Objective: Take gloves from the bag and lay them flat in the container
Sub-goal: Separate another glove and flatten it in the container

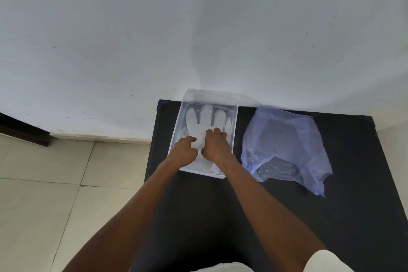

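Observation:
A clear plastic container (234,130) stands at the back left of a black table, against the wall. Inside it lies a translucent white glove (206,117), fingers spread and pointing away from me. Both my hands rest on the glove's palm and cuff. My left hand (184,150) presses down with its fingers curled. My right hand (215,144) lies beside it, knuckles bent, fingertips on the glove. A bluish transparent bag (284,146) sits crumpled to the right of the container, with more clear gloves showing faintly near its open front end.
The black table (353,194) runs from the wall toward me, its left edge just past the container. Pale floor tiles (44,194) lie to the left, and a white wall (198,28) rises directly behind the container.

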